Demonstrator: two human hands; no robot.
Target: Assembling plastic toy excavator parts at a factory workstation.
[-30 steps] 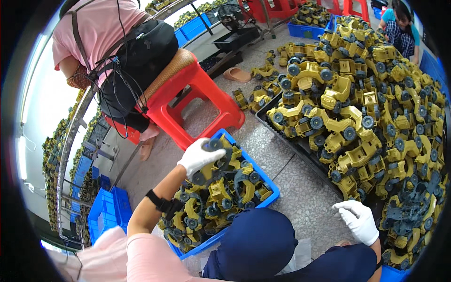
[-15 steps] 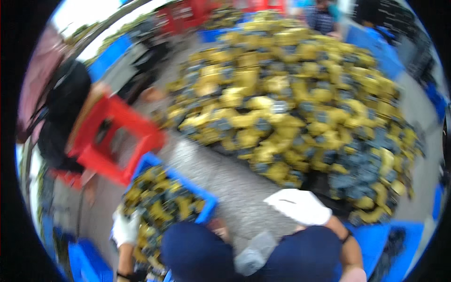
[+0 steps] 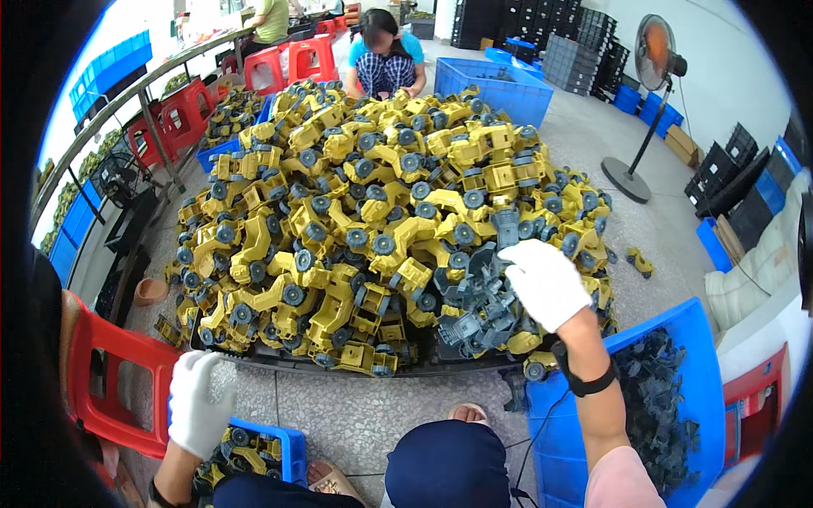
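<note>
My left hand (image 3: 199, 404), in a white glove, hovers above a blue crate (image 3: 293, 453) of yellow toy vehicles at the lower left. Its fingers are apart and bent, with nothing between them. My right hand (image 3: 546, 284), also white-gloved, reaches over a cluster of dark grey plastic parts (image 3: 478, 296) on the right front of a large heap. Its fingers stretch toward the grey parts, and I see nothing held. The heap consists of yellow toy vehicle bodies (image 3: 330, 300) with dark grey wheels.
A blue bin (image 3: 627, 330) of dark grey parts stands at my right. A red stool (image 3: 118, 364) is at the left. Beyond the heap a person (image 3: 385, 59) crouches beside a blue bin (image 3: 500, 89). A standing fan (image 3: 656, 110) is at the far right. One toy vehicle (image 3: 640, 262) lies on the floor.
My view has swung from the left-hand crate toward the heap. My left hand has lifted from the crate of toys. My right hand has moved from near my knee onto the grey parts.
</note>
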